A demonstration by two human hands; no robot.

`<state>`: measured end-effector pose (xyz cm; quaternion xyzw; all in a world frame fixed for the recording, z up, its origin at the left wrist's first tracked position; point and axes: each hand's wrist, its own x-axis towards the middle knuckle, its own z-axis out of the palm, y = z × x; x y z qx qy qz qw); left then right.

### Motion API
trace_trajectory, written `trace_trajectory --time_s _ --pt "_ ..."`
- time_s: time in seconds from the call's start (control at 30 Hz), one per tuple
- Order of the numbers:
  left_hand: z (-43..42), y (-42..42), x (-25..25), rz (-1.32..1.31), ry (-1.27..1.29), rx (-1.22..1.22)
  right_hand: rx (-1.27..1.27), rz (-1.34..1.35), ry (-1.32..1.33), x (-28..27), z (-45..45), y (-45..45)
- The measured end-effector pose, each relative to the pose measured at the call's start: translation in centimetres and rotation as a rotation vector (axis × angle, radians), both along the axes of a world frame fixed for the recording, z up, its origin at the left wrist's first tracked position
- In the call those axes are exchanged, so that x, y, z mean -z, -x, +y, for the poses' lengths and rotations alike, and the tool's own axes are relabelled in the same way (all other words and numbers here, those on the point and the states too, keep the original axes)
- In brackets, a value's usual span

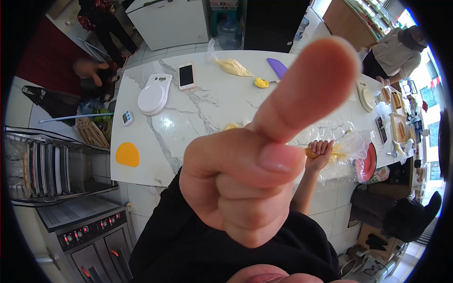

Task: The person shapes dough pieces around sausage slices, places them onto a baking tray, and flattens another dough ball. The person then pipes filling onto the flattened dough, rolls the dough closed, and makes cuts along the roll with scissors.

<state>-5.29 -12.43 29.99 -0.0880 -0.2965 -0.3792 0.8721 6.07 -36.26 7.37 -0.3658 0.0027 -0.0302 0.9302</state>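
My left hand (245,184) is held up very close to the camera, its index finger stretched out and the other fingers curled in under the thumb. Nothing shows in it, and it blocks the middle of the table. Lower and farther off, my right hand (320,153) is closed around a clear piping bag (347,144) with something yellow inside. Crinkled clear plastic (332,172) spreads about that hand, next to a red round dish (369,162). Beyond my left hand lie another piping bag (233,67) of pale yellow cream, a yellow lump (261,83) and a purple scraper (277,67).
On the left of the marble table (188,118) are a white scale (155,94), phone (187,76), timer (127,118) and orange scraper (128,154). An oven (89,231) stands lower left. Other people are at the upper left (106,28) and right (396,52).
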Motion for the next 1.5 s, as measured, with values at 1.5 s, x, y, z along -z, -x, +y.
trace_trajectory --time_s 1.5 --pt "4.8 12.1 33.2 0.192 -2.841 -1.869 -0.873 0.101 0.309 7.7 18.4 1.4"
